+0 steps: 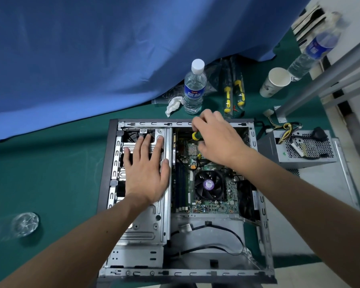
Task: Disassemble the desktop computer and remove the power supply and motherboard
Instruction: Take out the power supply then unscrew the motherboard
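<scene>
We look down into the open computer case (181,273), lying on its side on the green mat, long axis running away from us. Our left hand (147,173) lies flat, fingers spread and straight, on the metal drive cage (146,225), fingertips near the case's far rim. To its right, just past the cage edge, sits the motherboard (212,204) w/ its CPU fan (209,185). Our right hand (216,138) is curled round a yellow-green screwdriver (195,135), held over the board's far end, shaft pointing down; tip hidden. Right of that hand, outside the case wall, the power supply (308,148) rests on the mat, cables trailing. Beyond the right hand's knuckles: water bottle (194,88), packaged screwdrivers (234,94), paper cup (275,82). Blue cloth (112,48) crowds the far-left side.
</scene>
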Tool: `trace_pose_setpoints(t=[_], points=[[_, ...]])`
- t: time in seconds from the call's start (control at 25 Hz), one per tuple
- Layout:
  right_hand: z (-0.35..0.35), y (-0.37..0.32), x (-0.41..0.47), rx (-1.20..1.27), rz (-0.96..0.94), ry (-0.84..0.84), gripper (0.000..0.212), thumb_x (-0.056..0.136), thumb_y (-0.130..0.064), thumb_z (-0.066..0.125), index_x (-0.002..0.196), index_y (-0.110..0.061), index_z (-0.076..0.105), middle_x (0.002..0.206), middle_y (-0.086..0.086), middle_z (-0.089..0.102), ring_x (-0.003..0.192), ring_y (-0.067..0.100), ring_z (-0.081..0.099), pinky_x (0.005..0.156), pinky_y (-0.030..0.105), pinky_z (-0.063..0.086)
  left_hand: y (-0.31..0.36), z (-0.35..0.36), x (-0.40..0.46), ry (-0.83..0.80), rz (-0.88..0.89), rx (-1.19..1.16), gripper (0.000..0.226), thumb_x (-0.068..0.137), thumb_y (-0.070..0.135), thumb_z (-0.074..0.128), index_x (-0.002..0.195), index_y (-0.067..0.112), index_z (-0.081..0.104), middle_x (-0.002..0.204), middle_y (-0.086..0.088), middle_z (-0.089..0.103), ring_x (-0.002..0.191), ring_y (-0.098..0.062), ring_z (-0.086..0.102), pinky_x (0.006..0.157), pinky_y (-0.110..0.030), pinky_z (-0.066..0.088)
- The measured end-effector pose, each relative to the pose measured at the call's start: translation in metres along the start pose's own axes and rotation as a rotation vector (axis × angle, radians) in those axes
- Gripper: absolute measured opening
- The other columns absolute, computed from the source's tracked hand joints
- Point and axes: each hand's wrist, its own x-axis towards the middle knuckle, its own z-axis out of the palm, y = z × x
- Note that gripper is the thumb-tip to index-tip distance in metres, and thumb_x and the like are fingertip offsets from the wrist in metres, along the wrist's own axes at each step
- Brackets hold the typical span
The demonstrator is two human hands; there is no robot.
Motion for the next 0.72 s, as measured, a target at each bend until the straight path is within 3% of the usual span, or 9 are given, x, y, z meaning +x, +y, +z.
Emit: trace_pose_setpoints(t=[0.08, 0.12, 0.2, 0.28, 0.32, 0.44, 0.52, 0.64, 0.72], points=[[0.006, 0.0, 0.002, -0.149, 0.183, 0.025, 0.033, 0.099, -0.043, 0.046, 0.115, -0.014, 0.041, 0.101, 0.009, 0.045, 0.077, 0.024, 0.046, 0.061, 0.037, 0.042, 0.0, 0.0, 0.0, -0.003, 0.0, -0.002, 0.06, 0.097, 0.046, 0.024, 0.154, 0.028, 0.021, 0.16, -0.006, 0.023, 0.15, -0.021, 0.007, 0.119, -0.053, 0.005], [0.007, 0.0, 0.004, -0.155, 0.226, 0.039, 0.033, 0.102, -0.043, 0.04, 0.114, -0.012, 0.041, 0.098, 0.011, 0.047, 0.071, 0.025, 0.045, 0.058, 0.036, 0.038, 0.0, 0.0, 0.0, -0.004, 0.001, -0.003, 0.06, 0.097, 0.046, 0.024, 0.154, 0.028, 0.021, 0.16, -0.006, 0.023, 0.15, -0.021, 0.007, 0.119, -0.054, 0.006], [0.008, 0.003, 0.004, -0.047, 0.114, 0.095, 0.013, 0.1, -0.02, 0.048, 0.11, -0.012, 0.044, 0.1, 0.007, 0.048, 0.078, 0.024, 0.046, 0.062, 0.037, 0.039, 0.0, 0.0, 0.001, -0.005, 0.001, -0.006, 0.06, 0.097, 0.046, 0.024, 0.154, 0.028, 0.022, 0.16, -0.007, 0.024, 0.15, -0.021, 0.008, 0.119, -0.054, 0.006], [0.009, 0.006, -0.002, 0.049, -0.037, 0.066, 0.036, 0.082, 0.006, 0.057, 0.109, -0.016, 0.046, 0.104, -0.001, 0.044, 0.095, 0.02, 0.042, 0.072, 0.038, 0.046, 0.001, -0.001, 0.0, -0.002, 0.002, -0.008, 0.06, 0.097, 0.046, 0.024, 0.154, 0.028, 0.021, 0.159, -0.007, 0.024, 0.15, -0.021, 0.008, 0.119, -0.054, 0.006], [0.011, 0.005, -0.008, 0.06, -0.06, 0.038, 0.043, 0.078, 0.008, 0.06, 0.111, -0.016, 0.046, 0.107, -0.001, 0.043, 0.099, 0.019, 0.04, 0.075, 0.039, 0.048, 0.0, 0.0, 0.0, -0.002, 0.002, -0.009, 0.06, 0.097, 0.046, 0.024, 0.154, 0.029, 0.021, 0.159, -0.007, 0.024, 0.15, -0.021, 0.008, 0.119, -0.054, 0.006], [0.023, 0.001, -0.015, -0.094, 0.139, 0.077, 0.035, 0.096, -0.033, 0.057, 0.12, -0.013, 0.04, 0.114, 0.01, 0.044, 0.09, 0.026, 0.051, 0.06, 0.036, 0.047, -0.001, 0.001, 0.0, -0.004, 0.004, -0.006, 0.059, 0.098, 0.046, 0.024, 0.154, 0.029, 0.02, 0.159, -0.007, 0.024, 0.15, -0.021, 0.007, 0.119, -0.055, 0.007], [0.026, 0.004, -0.016, -0.086, 0.24, 0.102, 0.033, 0.102, -0.036, 0.044, 0.122, -0.01, 0.04, 0.112, 0.013, 0.047, 0.081, 0.03, 0.055, 0.055, 0.035, 0.039, -0.001, 0.001, 0.0, -0.002, 0.004, -0.007, 0.059, 0.098, 0.046, 0.024, 0.154, 0.029, 0.02, 0.159, -0.006, 0.024, 0.15, -0.021, 0.007, 0.119, -0.055, 0.007], [0.025, 0.017, -0.024, 0.06, 0.086, 0.135, 0.029, 0.09, 0.0, 0.055, 0.116, -0.011, 0.049, 0.113, 0.006, 0.048, 0.1, 0.026, 0.043, 0.079, 0.041, 0.045, -0.001, 0.002, 0.0, -0.004, 0.003, -0.004, 0.059, 0.098, 0.046, 0.024, 0.154, 0.029, 0.019, 0.159, -0.006, 0.024, 0.15, -0.021, 0.007, 0.119, -0.055, 0.007], [0.027, 0.021, -0.034, 0.145, 0.073, 0.134, 0.036, 0.083, 0.006, 0.057, 0.114, -0.013, 0.052, 0.115, 0.002, 0.047, 0.107, 0.022, 0.037, 0.087, 0.04, 0.044, -0.002, 0.002, 0.0, 0.0, 0.006, 0.001, 0.059, 0.098, 0.046, 0.024, 0.154, 0.03, 0.019, 0.159, -0.006, 0.024, 0.15, -0.021, 0.008, 0.119, -0.055, 0.007]])
